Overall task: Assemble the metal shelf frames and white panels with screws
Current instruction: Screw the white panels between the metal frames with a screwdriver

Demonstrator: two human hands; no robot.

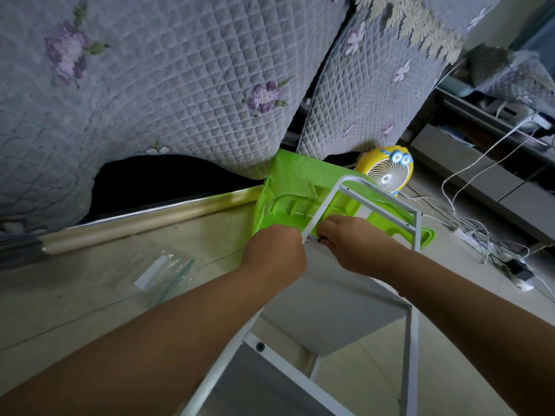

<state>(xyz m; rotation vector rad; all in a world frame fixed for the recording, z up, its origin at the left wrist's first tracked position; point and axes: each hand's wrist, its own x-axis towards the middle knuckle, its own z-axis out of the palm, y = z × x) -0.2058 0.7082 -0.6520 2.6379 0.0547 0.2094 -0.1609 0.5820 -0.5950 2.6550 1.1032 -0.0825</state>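
A white metal shelf frame (381,199) stands in front of me, with a white panel (336,307) set between its two side rails. My left hand (274,253) grips the left rail near its upper end. Just to the right, my right hand (357,244) pinches a small black screw (320,240) against the panel's top corner at that rail. A second panel (255,388) sits lower in the frame, where a dark screw head (260,346) shows in the cross rail.
A green plastic stool (288,190) lies behind the frame. A clear zip bag (159,271) lies on the floor at left. A quilted cover (180,85) hangs behind. At right stand a yellow fan (387,172), cables (480,235) and a power strip (519,277).
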